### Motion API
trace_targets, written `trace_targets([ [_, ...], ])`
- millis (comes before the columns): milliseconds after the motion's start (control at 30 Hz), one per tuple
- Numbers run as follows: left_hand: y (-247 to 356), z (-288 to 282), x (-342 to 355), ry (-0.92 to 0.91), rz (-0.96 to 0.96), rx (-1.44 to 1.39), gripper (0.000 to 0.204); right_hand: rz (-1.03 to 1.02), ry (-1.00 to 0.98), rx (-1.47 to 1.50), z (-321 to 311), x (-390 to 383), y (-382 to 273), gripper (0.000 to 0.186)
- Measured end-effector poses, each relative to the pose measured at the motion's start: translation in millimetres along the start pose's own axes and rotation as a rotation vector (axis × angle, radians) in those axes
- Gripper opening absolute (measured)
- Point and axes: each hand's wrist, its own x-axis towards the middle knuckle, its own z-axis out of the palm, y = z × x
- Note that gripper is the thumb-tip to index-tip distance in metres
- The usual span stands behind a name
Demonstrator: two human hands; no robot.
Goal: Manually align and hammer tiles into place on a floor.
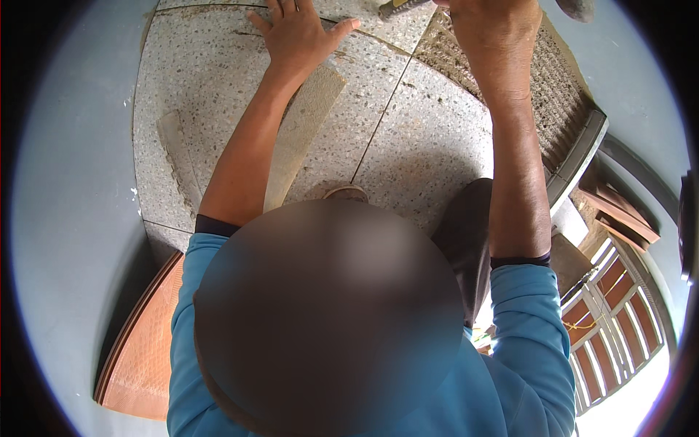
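Blurred and dark, a big round shape [328, 313] sits closest to me. Past it, the left hand [298, 38] looks to rest on the speckled floor tiles [437, 138], its fingers spread wide. The right hand [499, 29] is near a dark tool [397, 9] at the top edge; I can't tell how its fingers sit. I think a tile could crack if pushed hard beside the bumpy mortar [564, 95]. I can't read any labels or brands.
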Motion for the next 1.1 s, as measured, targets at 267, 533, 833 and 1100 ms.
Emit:
trace_targets([
  [267,1.1,-4.9,-0.7,-0.049,-0.01,0.025,0.117,0.032,-0.049,-0.012,-0.8,-2.1,-2.3,0.018],
  [533,0.2,-3.3,-0.6,0.005,0.017,-0.015,0.117,-0.007,0.021,0.08,11.6,3.5,1.3,0.019],
  [833,-0.9,0.1,-0.3,0.044,0.037,-0.035,0.117,-0.078,0.037,0.039,4.4,1.5,-6.2,0.019],
  [1100,-1.4,-0.9,-2.3,0.051,0.053,-0.021,0.114,0.087,-0.024,0.071,6.5,-0.7,-4.0,0.024],
])
